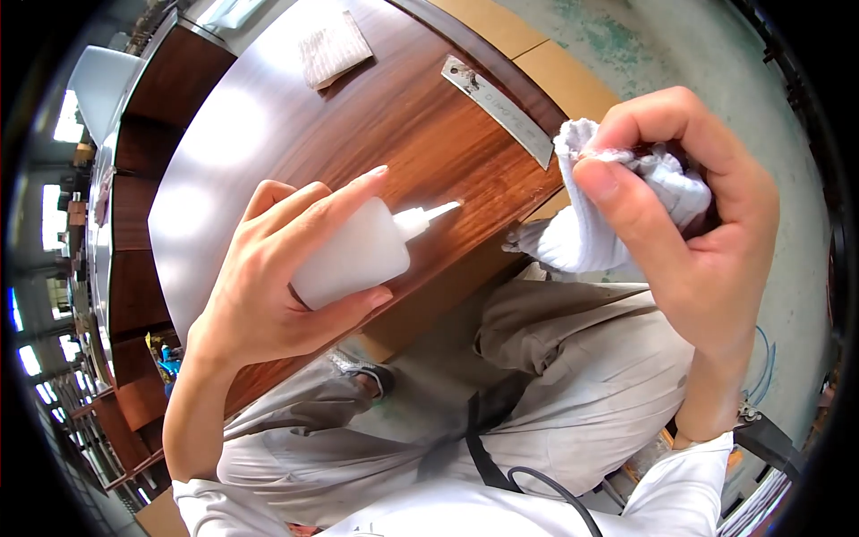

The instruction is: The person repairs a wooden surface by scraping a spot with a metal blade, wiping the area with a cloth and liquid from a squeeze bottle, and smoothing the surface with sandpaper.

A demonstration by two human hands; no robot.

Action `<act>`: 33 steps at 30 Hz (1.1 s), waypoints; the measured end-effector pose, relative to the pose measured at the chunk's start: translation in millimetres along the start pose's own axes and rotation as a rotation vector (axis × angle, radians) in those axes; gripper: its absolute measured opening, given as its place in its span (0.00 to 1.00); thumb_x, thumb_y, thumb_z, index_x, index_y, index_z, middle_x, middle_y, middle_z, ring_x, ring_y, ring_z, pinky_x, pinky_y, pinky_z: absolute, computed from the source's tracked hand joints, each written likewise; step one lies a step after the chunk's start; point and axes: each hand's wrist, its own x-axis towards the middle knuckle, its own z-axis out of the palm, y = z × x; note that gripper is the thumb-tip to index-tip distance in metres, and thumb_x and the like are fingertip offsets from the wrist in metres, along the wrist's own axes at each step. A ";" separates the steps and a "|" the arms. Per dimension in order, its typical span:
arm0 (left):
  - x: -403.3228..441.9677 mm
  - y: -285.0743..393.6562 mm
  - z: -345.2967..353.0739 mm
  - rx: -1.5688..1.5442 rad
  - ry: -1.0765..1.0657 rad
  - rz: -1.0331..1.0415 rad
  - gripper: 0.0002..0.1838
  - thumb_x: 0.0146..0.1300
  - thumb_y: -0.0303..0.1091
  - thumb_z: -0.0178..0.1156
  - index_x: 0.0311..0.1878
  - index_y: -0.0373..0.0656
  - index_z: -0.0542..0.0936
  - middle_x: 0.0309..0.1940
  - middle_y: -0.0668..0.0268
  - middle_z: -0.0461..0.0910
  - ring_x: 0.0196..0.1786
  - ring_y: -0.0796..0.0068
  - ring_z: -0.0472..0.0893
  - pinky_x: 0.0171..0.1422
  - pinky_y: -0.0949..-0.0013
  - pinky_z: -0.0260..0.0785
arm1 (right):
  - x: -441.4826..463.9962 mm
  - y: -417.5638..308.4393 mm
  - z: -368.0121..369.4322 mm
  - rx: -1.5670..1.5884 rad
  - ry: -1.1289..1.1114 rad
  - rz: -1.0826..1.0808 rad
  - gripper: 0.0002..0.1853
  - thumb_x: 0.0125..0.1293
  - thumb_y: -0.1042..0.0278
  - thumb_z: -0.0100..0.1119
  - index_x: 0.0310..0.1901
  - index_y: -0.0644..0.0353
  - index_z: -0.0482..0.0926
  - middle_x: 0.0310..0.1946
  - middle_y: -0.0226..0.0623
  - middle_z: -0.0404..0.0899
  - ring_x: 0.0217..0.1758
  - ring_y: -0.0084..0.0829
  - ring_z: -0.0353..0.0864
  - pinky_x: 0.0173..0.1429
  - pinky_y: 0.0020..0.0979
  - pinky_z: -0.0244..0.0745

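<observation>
A white squeeze bottle (358, 255) with a narrow pointed nozzle lies tilted over the glossy brown wooden panel (429, 161), its tip pointing right. My left hand (277, 259) is wrapped round the bottle, thumb below and fingers above. At the right, beyond the panel's edge, my right hand (693, 197) pinches a bunched white knitted cloth (599, 224) between thumb and fingers. Part of the cloth is hidden by that hand and hangs down to the left.
A metal ruler (498, 112) lies along the panel's far right edge. A folded beige cloth pad (334, 51) rests near the top. Cardboard (564, 67) shows beyond the panel. Dark wooden pieces (134, 259) stand at the left, and my legs are below.
</observation>
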 end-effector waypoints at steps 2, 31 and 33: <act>-0.1 -0.4 0.6 -0.006 -0.007 -0.013 0.49 0.51 0.41 0.83 0.78 0.35 0.78 0.43 0.60 0.84 0.42 0.60 0.75 0.59 0.59 0.69 | -1.0 3.0 3.0 0.025 0.034 -0.039 0.06 0.73 0.75 0.74 0.44 0.62 0.84 0.37 0.26 0.84 0.38 0.15 0.77 0.44 0.20 0.70; -19.5 -20.2 8.1 -0.219 0.180 0.035 0.49 0.54 0.44 0.82 0.75 0.23 0.77 0.67 0.46 0.85 0.50 0.61 0.83 0.61 0.61 0.74 | 39.1 -24.7 21.2 -0.488 -0.485 -0.055 0.04 0.66 0.76 0.77 0.41 0.64 0.91 0.35 0.35 0.90 0.33 0.26 0.86 0.37 0.28 0.76; -18.7 -21.6 8.2 -0.236 0.197 0.051 0.49 0.54 0.45 0.82 0.75 0.23 0.78 0.68 0.46 0.85 0.51 0.61 0.83 0.60 0.61 0.74 | 37.4 -20.4 22.7 -0.438 -0.438 -0.102 0.05 0.66 0.76 0.78 0.41 0.64 0.91 0.35 0.35 0.90 0.34 0.26 0.87 0.38 0.28 0.77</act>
